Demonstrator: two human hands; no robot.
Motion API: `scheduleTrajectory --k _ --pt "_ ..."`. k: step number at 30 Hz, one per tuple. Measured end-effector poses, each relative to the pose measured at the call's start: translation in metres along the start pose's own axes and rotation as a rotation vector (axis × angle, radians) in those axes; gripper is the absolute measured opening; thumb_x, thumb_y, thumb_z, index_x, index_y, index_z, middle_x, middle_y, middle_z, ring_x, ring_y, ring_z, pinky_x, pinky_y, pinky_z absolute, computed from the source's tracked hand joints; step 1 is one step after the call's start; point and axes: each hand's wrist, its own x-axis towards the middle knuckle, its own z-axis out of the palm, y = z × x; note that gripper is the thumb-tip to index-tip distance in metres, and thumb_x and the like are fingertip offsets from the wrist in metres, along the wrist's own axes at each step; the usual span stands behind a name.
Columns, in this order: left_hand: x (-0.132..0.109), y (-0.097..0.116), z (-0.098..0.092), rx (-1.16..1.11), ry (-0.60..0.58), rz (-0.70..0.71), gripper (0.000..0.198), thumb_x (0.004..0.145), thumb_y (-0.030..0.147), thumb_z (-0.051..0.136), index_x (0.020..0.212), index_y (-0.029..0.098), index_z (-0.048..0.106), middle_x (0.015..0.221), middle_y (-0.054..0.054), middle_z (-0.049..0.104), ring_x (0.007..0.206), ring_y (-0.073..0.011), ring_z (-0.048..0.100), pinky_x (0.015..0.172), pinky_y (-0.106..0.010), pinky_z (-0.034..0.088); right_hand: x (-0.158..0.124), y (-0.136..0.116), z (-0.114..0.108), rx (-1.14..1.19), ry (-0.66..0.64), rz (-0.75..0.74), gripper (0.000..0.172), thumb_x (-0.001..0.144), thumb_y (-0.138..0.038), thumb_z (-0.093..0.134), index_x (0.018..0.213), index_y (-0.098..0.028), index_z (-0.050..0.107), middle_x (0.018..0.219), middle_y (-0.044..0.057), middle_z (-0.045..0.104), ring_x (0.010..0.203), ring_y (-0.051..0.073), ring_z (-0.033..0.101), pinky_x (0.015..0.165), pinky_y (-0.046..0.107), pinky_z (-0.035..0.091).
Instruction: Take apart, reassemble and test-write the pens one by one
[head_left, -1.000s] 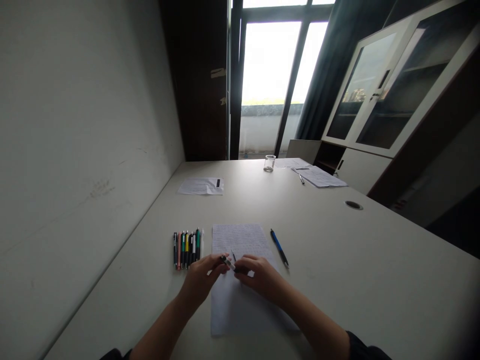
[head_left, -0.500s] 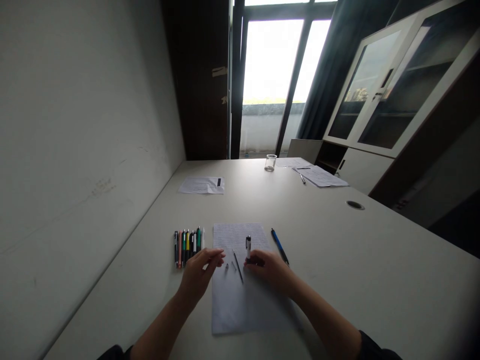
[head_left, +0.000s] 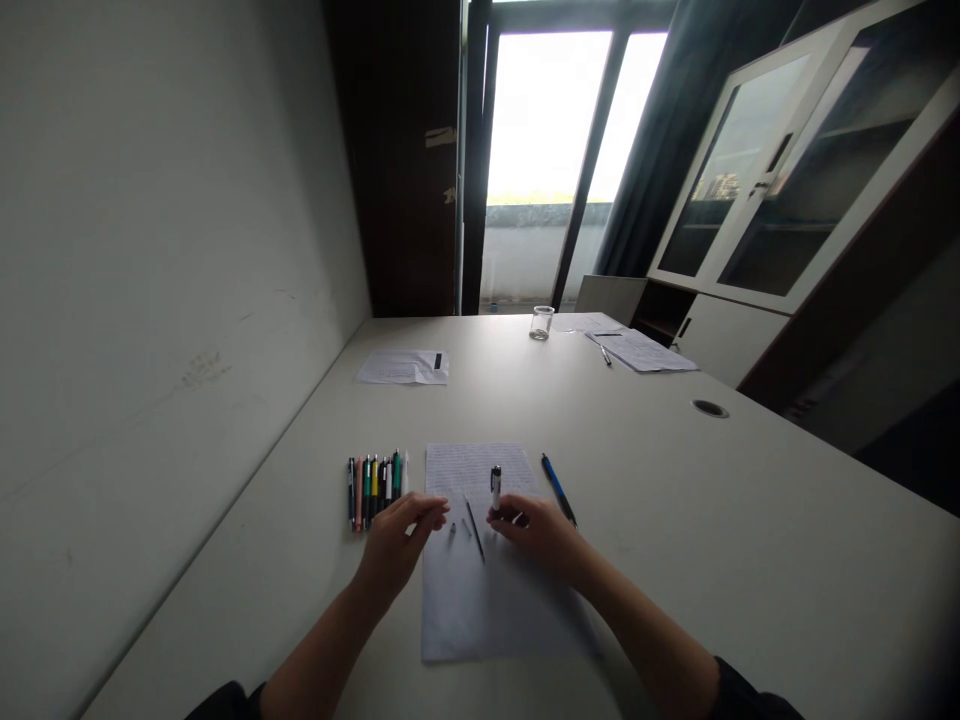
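Observation:
My right hand pinches the barrel of a white and black pen, which stands upright with its clip end up, over the right part of a lined, written sheet of paper. On the sheet between my hands lie a thin dark refill, a small spring and a small pen tip. My left hand hovers at the sheet's left edge with its fingertips drawn together; whether anything is between them is hidden. It partly covers a row of several pens on the table.
A blue and black pen lies right of the sheet. Farther back on the white table are a glass jar, a crumpled paper, and stacked papers with a pen. A cable hole is at the right.
The view has tilted slightly. My right hand, with the pen, seems raised a little off the sheet. My left hand and the small parts stay about where they were.

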Motion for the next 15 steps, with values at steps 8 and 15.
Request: scheduleTrajectory --k 8,15 --pt "-0.003 -0.003 0.0 -0.003 -0.007 -0.013 0.015 0.097 0.02 0.055 0.108 0.023 0.065 0.095 -0.003 0.07 0.08 -0.0134 0.069 0.072 -0.026 0.059 0.0 -0.006 -0.002 -0.034 0.018 -0.048 0.008 0.085 -0.027 0.069 0.089 -0.021 0.072 0.081 0.002 0.072 0.067 0.015 0.063 0.063 0.025 0.05" --pt "-0.004 -0.009 0.0 -0.032 -0.01 -0.029 0.033 0.094 0.025 0.061 0.126 0.027 0.055 0.108 -0.006 0.063 0.084 -0.0145 0.067 0.072 -0.03 0.061 -0.002 -0.011 -0.003 -0.057 0.03 -0.118 0.014 0.088 -0.03 0.068 0.099 -0.022 0.073 0.086 0.004 0.07 0.065 0.014 0.06 0.066 0.026 0.049"
